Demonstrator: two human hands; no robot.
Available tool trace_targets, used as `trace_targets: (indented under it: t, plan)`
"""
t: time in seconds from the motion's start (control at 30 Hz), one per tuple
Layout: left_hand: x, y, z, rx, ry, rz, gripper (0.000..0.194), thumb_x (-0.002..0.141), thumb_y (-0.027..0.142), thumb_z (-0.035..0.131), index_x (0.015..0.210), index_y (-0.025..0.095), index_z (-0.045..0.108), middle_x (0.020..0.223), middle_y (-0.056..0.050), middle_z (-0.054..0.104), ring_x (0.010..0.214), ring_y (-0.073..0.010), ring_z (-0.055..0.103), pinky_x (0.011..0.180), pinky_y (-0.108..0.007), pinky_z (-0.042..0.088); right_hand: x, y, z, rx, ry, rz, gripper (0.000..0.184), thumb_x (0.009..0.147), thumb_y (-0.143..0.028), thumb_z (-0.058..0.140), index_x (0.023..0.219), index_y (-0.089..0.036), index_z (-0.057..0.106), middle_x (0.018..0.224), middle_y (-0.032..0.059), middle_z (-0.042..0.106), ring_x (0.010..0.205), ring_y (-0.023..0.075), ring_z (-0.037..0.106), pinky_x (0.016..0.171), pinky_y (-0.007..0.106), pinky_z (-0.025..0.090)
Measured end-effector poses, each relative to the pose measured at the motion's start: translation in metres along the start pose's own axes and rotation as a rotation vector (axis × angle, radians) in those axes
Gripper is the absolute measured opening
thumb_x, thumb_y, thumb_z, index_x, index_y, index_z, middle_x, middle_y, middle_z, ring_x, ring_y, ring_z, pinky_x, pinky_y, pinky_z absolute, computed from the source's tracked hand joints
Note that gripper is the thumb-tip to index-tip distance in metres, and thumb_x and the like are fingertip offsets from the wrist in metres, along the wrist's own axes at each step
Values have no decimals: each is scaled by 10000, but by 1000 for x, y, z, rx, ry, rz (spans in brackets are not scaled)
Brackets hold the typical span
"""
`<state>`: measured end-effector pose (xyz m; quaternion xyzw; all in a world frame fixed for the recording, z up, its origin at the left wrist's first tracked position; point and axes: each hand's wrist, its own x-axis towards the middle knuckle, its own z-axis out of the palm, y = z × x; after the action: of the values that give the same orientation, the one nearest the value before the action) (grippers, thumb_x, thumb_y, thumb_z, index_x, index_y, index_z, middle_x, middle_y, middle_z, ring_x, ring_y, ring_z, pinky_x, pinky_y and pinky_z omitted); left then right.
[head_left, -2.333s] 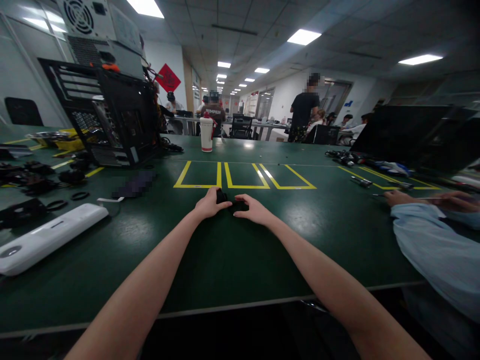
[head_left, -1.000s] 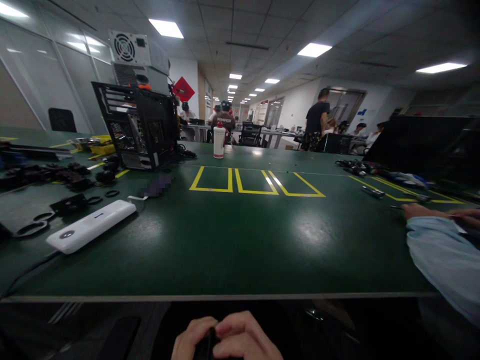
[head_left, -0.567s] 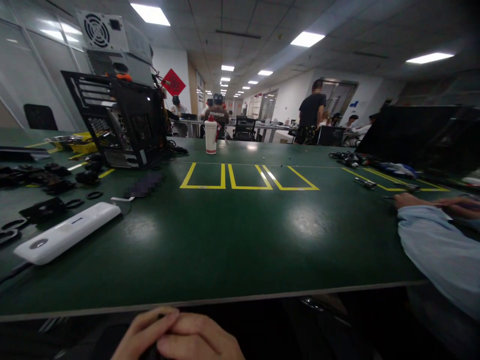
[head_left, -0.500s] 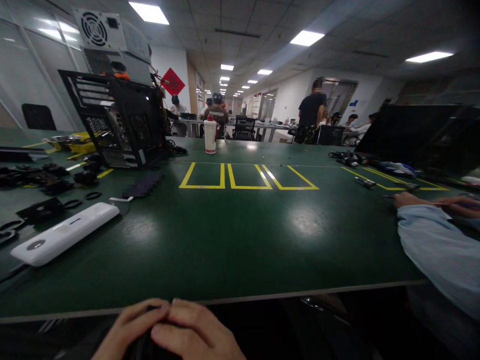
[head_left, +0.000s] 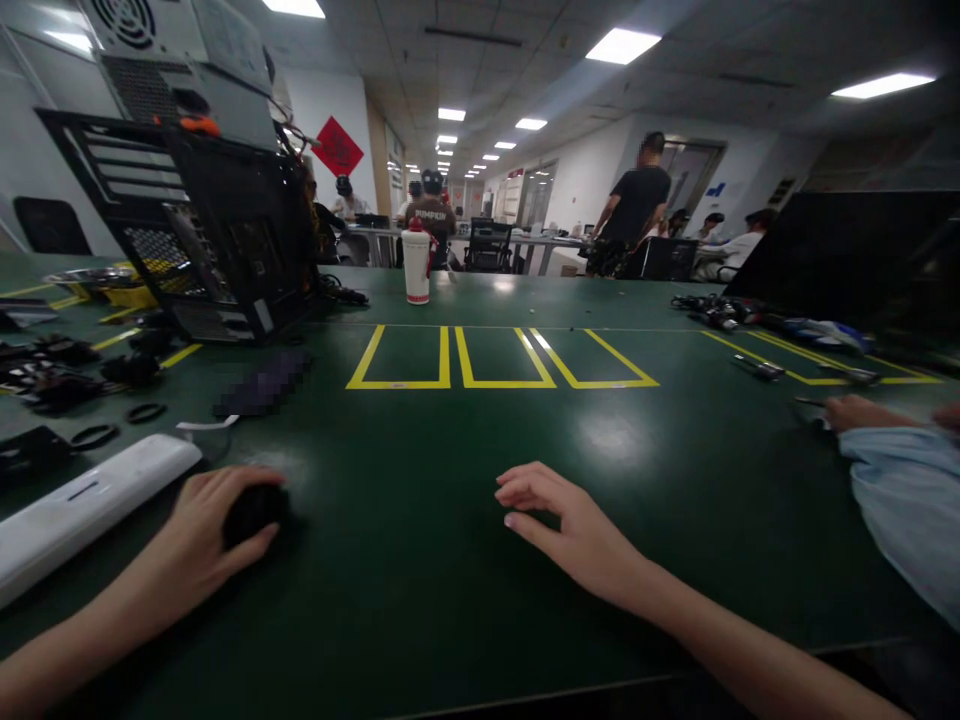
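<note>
My left hand [head_left: 214, 520] is curled around a small black rounded object [head_left: 256, 512] at the left front of the green table [head_left: 405, 600]. Its exact kind does not show, since the fingers cover part of it. Over the middle of the table, my right hand [head_left: 551, 515] holds nothing, its thumb apart from the loosely bent fingers. Beyond the hands, three yellow tape outlines [head_left: 399, 384] mark the tabletop. A long white device [head_left: 97, 500], perhaps a power strip, lies just left of my left hand.
At the left stands an open black computer case [head_left: 225, 240] with a grey unit on top. Dark cables and black rings [head_left: 94, 437] lie near it. A white cup [head_left: 417, 265] stands at the back. To the right, another person's blue sleeve [head_left: 896, 475] and hand rest by small metal tools.
My hands were together at the table's front edge. Now they are apart over the tabletop, the left one with the black object. The view has shifted slightly.
</note>
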<state>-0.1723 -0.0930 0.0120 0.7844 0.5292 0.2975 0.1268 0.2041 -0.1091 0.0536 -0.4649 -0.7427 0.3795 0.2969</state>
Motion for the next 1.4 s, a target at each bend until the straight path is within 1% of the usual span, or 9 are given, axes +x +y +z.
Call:
trace_targets:
  t: [0.07,0.17,0.3,0.4,0.63,0.8,1.03,1.2,1.4]
  plan:
    - [47,30,22,107,-21,-8,335,690,366,528,1013,300,467,975,-10,492,962,-273,421,834,-455,390,29,7,-8,45,-12,18,204,776,-239,497,967,-194,550,1011,32,540,917,128,548,833,321,458]
    - [113,78,61,27,-127,85,336,742,277,471,1073,225,445,1024,-18,479,999,-241,404,853,-397,387,75,20,-13,122,43,47,248,774,-273,499,998,-174,537,1007,46,561,930,138,553,850,335,440]
    - [159,114,100,-87,-170,179,356,720,240,514,1066,197,441,1032,-41,480,986,-222,407,835,-376,391,114,41,-15,279,55,71,300,763,-294,516,1032,-161,527,1015,56,577,952,148,549,874,340,418]
    - [166,120,106,-164,-291,193,374,747,263,497,1107,205,413,1068,-53,467,1003,-219,414,835,-377,398,123,51,-18,364,23,100,291,741,-271,546,1010,-157,533,1004,47,586,952,150,552,870,340,421]
    - [165,112,100,-105,-383,70,798,712,469,543,1318,224,85,1272,-103,357,1120,-286,398,897,-465,362,123,48,-24,417,-7,133,296,728,-233,559,1017,-177,531,1003,40,584,949,149,555,866,343,426]
    - [169,108,101,-243,-451,69,756,752,419,527,1310,252,44,1316,-86,339,1169,-233,395,948,-422,344,121,42,-25,380,3,122,251,750,-236,534,997,-190,545,1001,27,580,948,141,552,870,343,422]
    - [174,104,102,-330,-461,24,713,705,395,592,1269,241,184,1279,-89,388,1159,-237,407,939,-408,354,122,47,-19,378,28,173,313,758,-239,521,1068,-194,530,1039,38,574,935,145,557,849,338,440]
    - [174,108,92,-327,-555,-8,746,749,400,527,1318,215,82,1301,-125,358,1147,-264,419,929,-422,364,117,39,-19,386,27,173,366,765,-265,517,1122,-189,501,1081,46,554,975,147,539,874,334,433]
    - [173,95,82,-450,-633,35,682,805,281,454,1330,250,19,1401,-75,181,1254,-211,266,1002,-403,283,118,38,-18,386,19,174,393,751,-268,538,1135,-197,495,1091,45,556,980,154,540,877,345,428]
